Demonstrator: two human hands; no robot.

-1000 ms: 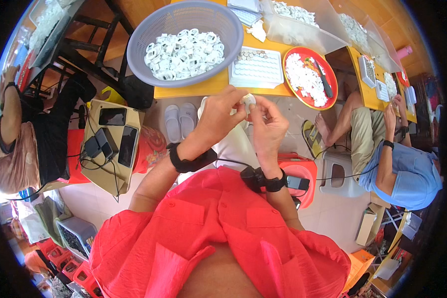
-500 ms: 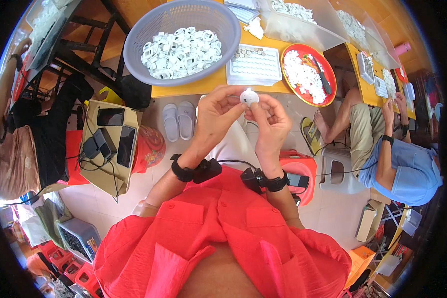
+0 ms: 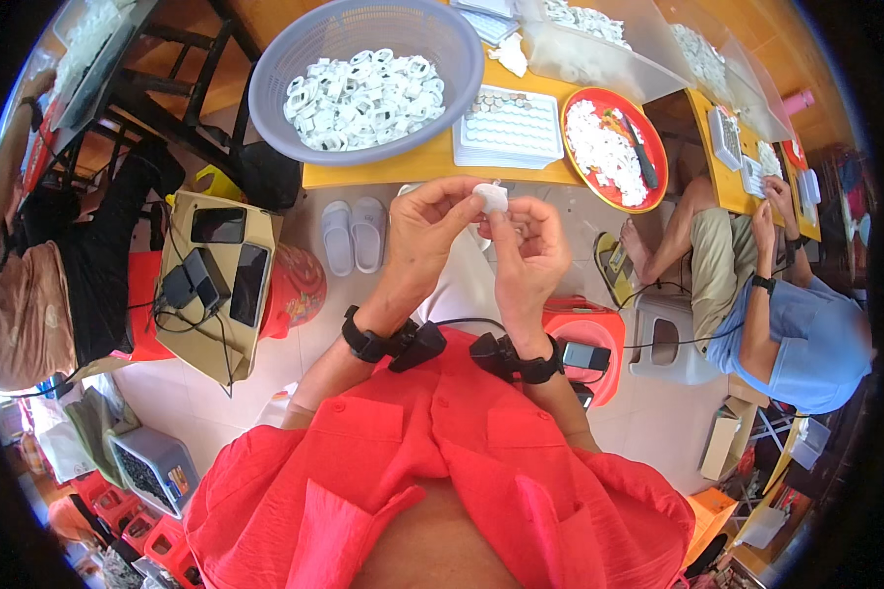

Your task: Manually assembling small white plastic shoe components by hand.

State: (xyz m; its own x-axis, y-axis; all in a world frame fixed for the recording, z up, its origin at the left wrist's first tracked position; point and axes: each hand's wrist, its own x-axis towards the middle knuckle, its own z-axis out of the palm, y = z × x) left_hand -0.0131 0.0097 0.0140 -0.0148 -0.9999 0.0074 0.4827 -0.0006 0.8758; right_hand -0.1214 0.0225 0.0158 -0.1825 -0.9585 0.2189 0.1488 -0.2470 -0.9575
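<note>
A small white rounded plastic part point(image 3: 491, 198) is pinched between my two hands, just off the front edge of the yellow table point(image 3: 363, 175). Thumb and forefinger of my left hand point(image 3: 428, 232) grip its left side. My right hand point(image 3: 528, 245) has its thumb against the lower right of the part, fingers curled behind. Beyond them stands a white tray stack point(image 3: 506, 147) with round hollows, some at the far end holding small pieces. A grey-purple basket point(image 3: 270, 108) at the far left holds many white plastic parts point(image 3: 363, 103).
Right of the trays, a red round tray point(image 3: 581, 177) carries white scraps and a dark-handled knife point(image 3: 644, 162). Clear bins point(image 3: 599, 69) stand behind. A co-worker in blue point(image 3: 786, 334) sits at right, another person at far left. Phones point(image 3: 250, 285) lie on a cardboard box point(image 3: 182, 344).
Between my fingers the white part has turned, its round face with a dark slot no longer facing up. My hands stay in nearly the same place.
</note>
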